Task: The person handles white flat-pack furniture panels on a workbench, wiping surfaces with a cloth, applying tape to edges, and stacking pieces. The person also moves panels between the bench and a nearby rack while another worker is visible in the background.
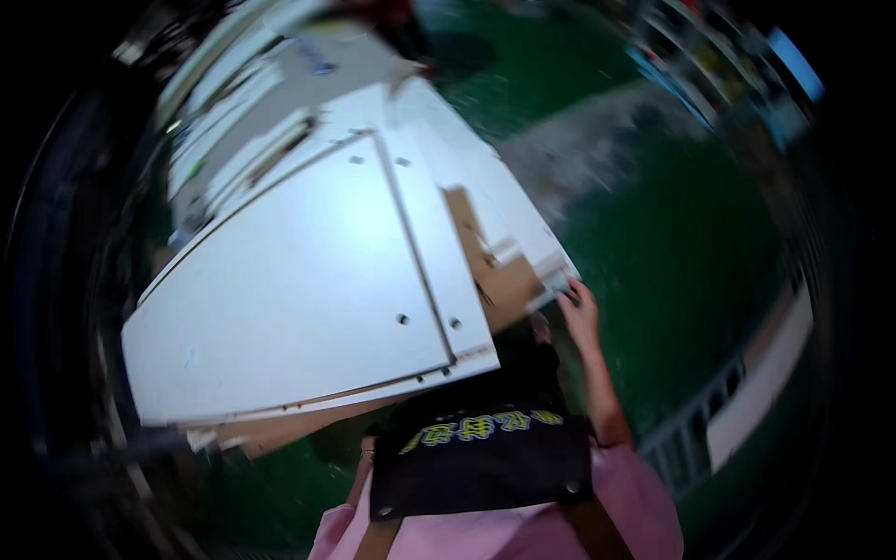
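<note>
My right hand (583,310) is at the right front corner of a white worktop (485,168). Its fingers curl inward around a small pale piece (553,283) at that corner; blur hides what kind of piece it is. Beside it lies brown cardboard (509,291) with small dark bits on top. Of my left arm only the forearm shows, low beside the black apron; that hand's fingers are hidden. In front of me lies a large white panel (289,271) with a slanted left side and small dark holes. A narrower white panel (434,252) runs along its right side, a thin gap between them.
More pale boards (257,103) and a grey surface (327,70) extend at the far left. Someone in dark red (387,19) stands at the far end. Shelving (700,56) is at the far right, above green floor (672,224). A pale board (761,383) leans at the right.
</note>
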`<state>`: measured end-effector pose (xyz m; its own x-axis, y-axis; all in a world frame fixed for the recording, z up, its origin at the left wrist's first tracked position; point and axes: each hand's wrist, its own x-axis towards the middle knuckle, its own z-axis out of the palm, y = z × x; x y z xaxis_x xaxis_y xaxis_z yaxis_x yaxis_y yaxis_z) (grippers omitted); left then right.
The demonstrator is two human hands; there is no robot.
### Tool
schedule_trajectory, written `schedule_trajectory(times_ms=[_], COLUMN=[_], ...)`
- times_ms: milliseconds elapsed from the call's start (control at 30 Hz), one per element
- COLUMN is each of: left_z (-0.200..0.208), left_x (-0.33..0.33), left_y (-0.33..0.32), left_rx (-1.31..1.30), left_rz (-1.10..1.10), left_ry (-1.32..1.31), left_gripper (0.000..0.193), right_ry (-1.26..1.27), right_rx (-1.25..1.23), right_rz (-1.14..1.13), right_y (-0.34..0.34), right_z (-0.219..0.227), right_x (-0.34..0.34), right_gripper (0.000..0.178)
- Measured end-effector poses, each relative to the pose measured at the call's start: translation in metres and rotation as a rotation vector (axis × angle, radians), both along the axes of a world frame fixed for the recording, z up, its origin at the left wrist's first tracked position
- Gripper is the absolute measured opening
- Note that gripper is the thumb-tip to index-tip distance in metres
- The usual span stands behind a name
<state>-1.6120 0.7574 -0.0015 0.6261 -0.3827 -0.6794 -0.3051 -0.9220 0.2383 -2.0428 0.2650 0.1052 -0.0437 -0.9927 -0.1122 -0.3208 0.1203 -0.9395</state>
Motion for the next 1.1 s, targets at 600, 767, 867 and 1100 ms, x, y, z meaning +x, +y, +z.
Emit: schedule_trajectory(times_ms=[600,767,867,1100], left_z=[0.070,0.102,0.054,0.058], left_x=[-0.302,-0.301,-0.280,-0.286], left_y=[-0.400,-0.448,-0.459,-0.467], left_rx=[-0.529,-0.750,-0.774,-0.752], left_rz=[0.123,0.436,0.364,0.339], left_ry=[0.113,0.007,0.003,-0.171], left_gripper=[0.085,0.079,0.070,0.057], right_ry=[0.188,0.207,0.242,0.200], right_rx=[0.069,-0.045,0.000,0.058], right_rz=[0.585,0.659,0.627,0.566], right_y=[-0.153,-0.154,-0.150,-0.138], right_z=[-0.059,-0.064,-0.060,-0.068], right_x=[0.005,0.009,0.014,0.005], right_gripper=[0.063,0.060,0.061,0.058])
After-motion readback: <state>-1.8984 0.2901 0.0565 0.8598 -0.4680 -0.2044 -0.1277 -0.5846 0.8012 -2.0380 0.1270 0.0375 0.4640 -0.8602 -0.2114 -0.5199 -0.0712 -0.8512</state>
